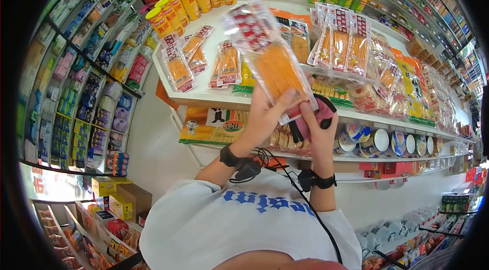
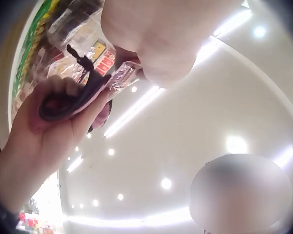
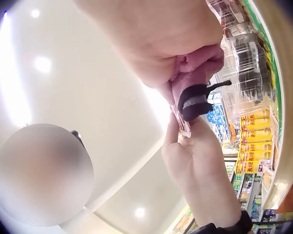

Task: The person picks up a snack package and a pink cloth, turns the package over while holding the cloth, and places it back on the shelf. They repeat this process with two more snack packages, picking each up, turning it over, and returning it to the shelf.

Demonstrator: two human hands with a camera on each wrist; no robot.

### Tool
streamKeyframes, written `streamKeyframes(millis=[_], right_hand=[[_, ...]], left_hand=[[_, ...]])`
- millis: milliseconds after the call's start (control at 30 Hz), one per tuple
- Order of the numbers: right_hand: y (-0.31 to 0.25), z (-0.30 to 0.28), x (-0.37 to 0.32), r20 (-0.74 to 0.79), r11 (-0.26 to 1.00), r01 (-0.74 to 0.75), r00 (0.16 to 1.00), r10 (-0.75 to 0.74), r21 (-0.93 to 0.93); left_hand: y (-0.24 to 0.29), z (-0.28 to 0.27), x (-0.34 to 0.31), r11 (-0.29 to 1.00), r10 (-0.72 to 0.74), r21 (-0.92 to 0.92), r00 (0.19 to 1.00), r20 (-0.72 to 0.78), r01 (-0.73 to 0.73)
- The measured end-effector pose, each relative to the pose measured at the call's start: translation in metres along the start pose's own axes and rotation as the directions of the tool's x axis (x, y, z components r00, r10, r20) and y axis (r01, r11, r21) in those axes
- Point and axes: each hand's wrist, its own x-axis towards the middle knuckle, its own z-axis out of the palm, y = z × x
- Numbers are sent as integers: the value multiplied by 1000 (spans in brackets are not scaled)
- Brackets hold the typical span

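A clear, flat packet of orange snack strips point(image 1: 279, 69), with a red-and-white printed top, is held up in front of the table. My left hand point(image 1: 267, 114) grips its lower part, thumb across the front. At the packet's bottom edge, my right hand point(image 1: 322, 130) pinches the corner and also holds a bunched pink cloth point(image 3: 198, 68) with black trim. A black strap end point(image 3: 219, 87) sticks out of the cloth in the right wrist view. The left wrist view shows the packet's edge point(image 2: 122, 77) between both hands; most of its face is hidden there.
Similar packets point(image 1: 178, 69) lie at the table's left, with more stacked point(image 1: 342, 41) at right. Yellow-lidded cans point(image 1: 188, 2) line the back edge. A lower shelf holds a large noodle bag point(image 1: 211, 125) and round tins point(image 1: 379, 140). Black cables point(image 1: 270, 160) hang between the wrists.
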Motion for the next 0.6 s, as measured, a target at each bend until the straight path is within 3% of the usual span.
streamKeyframes(millis=[133, 167, 233, 300, 333, 433, 533, 600], right_hand=[[4, -20, 5, -80, 995, 99, 992, -97, 25], [0, -23, 6, -78, 993, 93, 993, -87, 70], [-7, -26, 7, -73, 984, 77, 995, -66, 161], [-7, -26, 6, -116, 985, 61, 992, -43, 160], [-6, -28, 6, -117, 987, 36, 993, -18, 155], [1, -29, 5, -135, 990, 18, 991, 1, 141], [0, -27, 5, -132, 989, 28, 991, -8, 143], [-3, -26, 4, -121, 989, 39, 992, -22, 145]], left_hand=[[22, -39, 20, 915, 338, 331, 888, -311, -232], [31, -55, 28, 860, 413, 450, 847, -335, -242], [38, -103, 42, 722, 416, 688, 843, -341, -78], [28, -168, 60, 267, 572, 963, 810, -126, -39], [17, -192, 65, 3, 603, 1000, 798, 6, -10], [-20, -216, 73, 60, 458, 979, 866, -201, 195], [-40, -192, 64, 370, 353, 929, 929, -113, -28], [-40, -195, 61, 87, 321, 995, 944, -81, 55]])
